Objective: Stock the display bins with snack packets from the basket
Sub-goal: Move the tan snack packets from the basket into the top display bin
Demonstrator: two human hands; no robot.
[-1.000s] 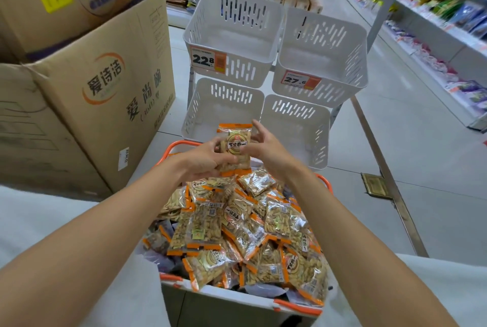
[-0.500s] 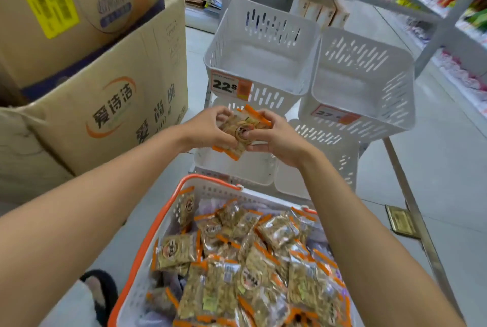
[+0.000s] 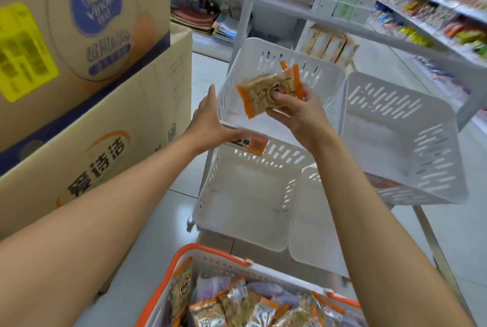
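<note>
A small stack of clear, orange-edged snack packets (image 3: 264,95) is pinched by the right hand's (image 3: 296,114) curled fingers over the open upper-left white slotted plastic bin (image 3: 324,81), whose near-left corner is flanked by the left hand (image 3: 208,125), fingers straight and together.

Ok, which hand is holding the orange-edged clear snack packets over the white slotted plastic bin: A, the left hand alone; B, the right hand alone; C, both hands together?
B: the right hand pinches the orange-edged clear snack packets over the upper-left white slotted plastic bin, while the left hand is open with straight fingers, apart from the packets.
</note>
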